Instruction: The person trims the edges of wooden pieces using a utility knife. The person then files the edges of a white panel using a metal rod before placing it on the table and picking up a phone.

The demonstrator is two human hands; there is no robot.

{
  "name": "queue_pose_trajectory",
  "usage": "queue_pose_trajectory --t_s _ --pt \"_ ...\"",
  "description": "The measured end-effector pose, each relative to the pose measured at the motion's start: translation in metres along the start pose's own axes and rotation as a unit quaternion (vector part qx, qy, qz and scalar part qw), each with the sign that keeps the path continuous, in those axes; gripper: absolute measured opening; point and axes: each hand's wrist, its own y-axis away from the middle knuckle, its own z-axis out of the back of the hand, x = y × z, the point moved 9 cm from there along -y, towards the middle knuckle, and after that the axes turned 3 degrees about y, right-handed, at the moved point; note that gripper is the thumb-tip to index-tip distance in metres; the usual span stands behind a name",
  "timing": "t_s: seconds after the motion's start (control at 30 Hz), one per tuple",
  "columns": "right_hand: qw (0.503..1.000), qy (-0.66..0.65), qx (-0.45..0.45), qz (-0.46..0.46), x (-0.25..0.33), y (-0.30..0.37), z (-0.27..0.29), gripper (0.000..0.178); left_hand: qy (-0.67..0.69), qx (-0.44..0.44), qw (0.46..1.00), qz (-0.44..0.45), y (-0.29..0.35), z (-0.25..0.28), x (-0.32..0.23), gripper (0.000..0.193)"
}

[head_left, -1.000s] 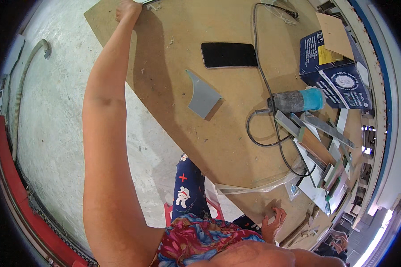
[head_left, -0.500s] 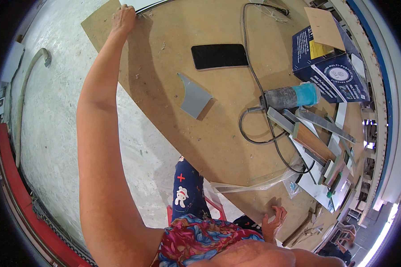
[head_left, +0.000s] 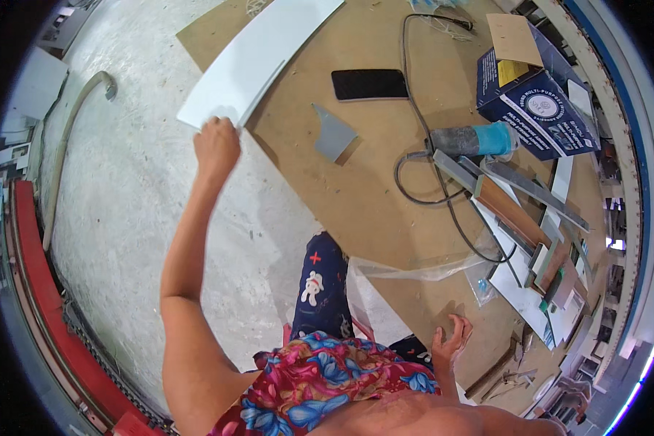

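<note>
One white panel (head_left: 265,65) extends beyond the left hand (head_left: 218,149), which grips its near end.

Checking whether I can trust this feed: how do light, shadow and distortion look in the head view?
Head view, middle: white panel bright, its surface nearly featureless; grey piece throws a soft shadow on the tabletop. Head view, rim: red beam bows, corners go black, a bright strip glares lower right.
</note>
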Motion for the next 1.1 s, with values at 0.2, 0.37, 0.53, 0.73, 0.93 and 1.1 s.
queue_pose_trajectory --t_s 0.2,0.37,0.53,0.73,0.93,1.1 --pt "0.999 -0.011 -0.03 0.029 -0.003 0.005 0.003 0.043 0.078 -0.207 0.973 0.072 0.07 0.041 0.016 0.041" --pt "0.998 0.006 -0.034 0.048 0.003 0.009 0.007 0.043 0.172 -0.132 0.946 0.243 0.032 -0.018 0.144 0.059" --pt "0.998 0.008 -0.052 0.038 -0.002 0.012 0.013 0.043 0.504 0.208 0.805 0.236 0.026 -0.066 0.091 0.057" --pt "0.997 -0.007 -0.055 0.058 -0.005 0.014 0.009 0.042 0.634 0.064 0.748 0.188 0.048 -0.033 0.074 0.036" --pt "0.996 -0.072 -0.041 0.043 -0.023 0.019 0.011 0.038 0.562 -0.006 0.821 0.097 0.117 0.048 0.026 0.034" --pt "0.929 -0.363 0.048 0.054 0.025 0.009 0.018 0.034 0.689 -0.002 0.724 0.033 0.195 0.118 -0.046 0.032"
